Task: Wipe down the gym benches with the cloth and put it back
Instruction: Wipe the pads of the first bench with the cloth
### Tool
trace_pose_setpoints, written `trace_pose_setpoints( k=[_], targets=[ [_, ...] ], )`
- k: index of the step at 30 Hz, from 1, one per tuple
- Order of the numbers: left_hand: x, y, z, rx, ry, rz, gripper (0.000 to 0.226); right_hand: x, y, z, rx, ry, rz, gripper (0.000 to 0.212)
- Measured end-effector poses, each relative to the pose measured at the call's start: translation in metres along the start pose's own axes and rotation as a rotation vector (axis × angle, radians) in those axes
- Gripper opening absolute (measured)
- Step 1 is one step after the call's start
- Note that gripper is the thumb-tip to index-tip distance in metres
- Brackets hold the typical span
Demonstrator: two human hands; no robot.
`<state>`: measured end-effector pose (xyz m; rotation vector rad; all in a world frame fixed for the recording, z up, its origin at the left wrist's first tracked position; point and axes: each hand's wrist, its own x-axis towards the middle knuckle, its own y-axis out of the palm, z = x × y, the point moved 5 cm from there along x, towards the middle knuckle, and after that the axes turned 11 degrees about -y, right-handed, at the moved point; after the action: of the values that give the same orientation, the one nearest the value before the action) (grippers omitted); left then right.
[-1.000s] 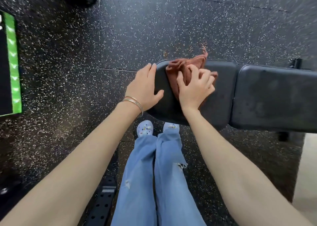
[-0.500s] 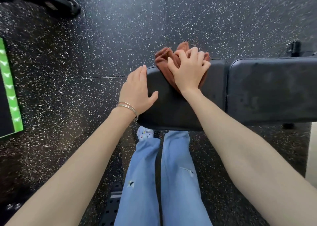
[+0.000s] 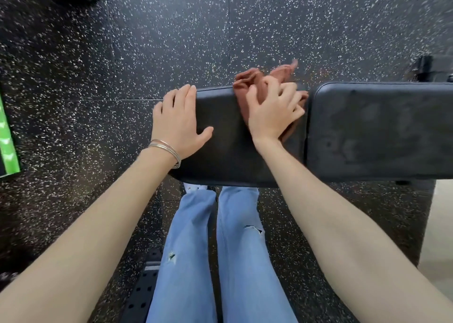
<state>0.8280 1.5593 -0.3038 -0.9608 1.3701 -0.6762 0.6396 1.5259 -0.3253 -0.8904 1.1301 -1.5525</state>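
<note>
Braces left end of worktop (image 3: 228, 148) with flat, straight-fingered left hand (image 3: 179, 124). Grips bunched cloth (image 3: 246, 83) in right hand (image 3: 272, 116) at far edge of worktop, folds overhanging. Risks losing cloth over far edge onto floor (image 3: 171, 40) through overshoot; risks unwiped strips through small bunched contact.

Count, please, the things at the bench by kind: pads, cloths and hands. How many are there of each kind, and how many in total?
bench pads: 2, the short pad and the long pad
cloth: 1
hands: 2, the left hand flat on the short pad, the right hand gripping the cloth
total: 5
</note>
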Motion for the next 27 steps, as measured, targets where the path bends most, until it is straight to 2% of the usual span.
trace_pose_setpoints(
  k=[5, 6, 9, 11, 14, 16, 19, 22, 23, 27],
  targets=[
    [-0.002, -0.002, -0.003, 0.035, -0.045, -0.008, 0.089, 0.005, -0.006, -0.005, 0.002, -0.405, 0.162, 0.031],
    [-0.002, -0.002, -0.005, 0.041, -0.06, -0.004, 0.09, 0.015, -0.005, -0.021, -0.023, -0.391, 0.183, 0.033],
    [-0.003, 0.0, -0.008, 0.039, -0.098, -0.008, 0.091, 0.044, -0.004, -0.087, -0.002, -0.045, 0.211, 0.034],
    [-0.004, 0.001, -0.011, 0.031, -0.127, -0.012, 0.092, 0.039, -0.001, -0.11, 0.034, 0.076, 0.219, 0.034],
    [-0.004, 0.004, -0.014, 0.041, -0.166, -0.045, 0.094, 0.006, 0.0, -0.103, 0.071, 0.047, 0.174, 0.038],
    [-0.004, 0.006, -0.015, 0.042, -0.172, -0.06, 0.094, -0.032, -0.006, -0.095, 0.054, -0.064, 0.131, 0.037],
    [-0.004, 0.006, -0.015, 0.035, -0.181, -0.057, 0.094, -0.089, -0.019, -0.091, 0.015, -0.262, 0.176, 0.033],
    [-0.007, 0.004, -0.016, 0.031, -0.183, -0.055, 0.095, -0.082, -0.021, -0.089, -0.01, -0.395, 0.23, 0.033],
    [-0.008, 0.004, -0.016, 0.031, -0.178, -0.057, 0.095, -0.064, -0.018, -0.084, -0.015, -0.397, 0.245, 0.034],
    [-0.014, 0.004, -0.011, 0.058, -0.123, -0.072, 0.094, 0.031, -0.003, -0.065, -0.047, -0.21, 0.252, 0.04]
  ],
)
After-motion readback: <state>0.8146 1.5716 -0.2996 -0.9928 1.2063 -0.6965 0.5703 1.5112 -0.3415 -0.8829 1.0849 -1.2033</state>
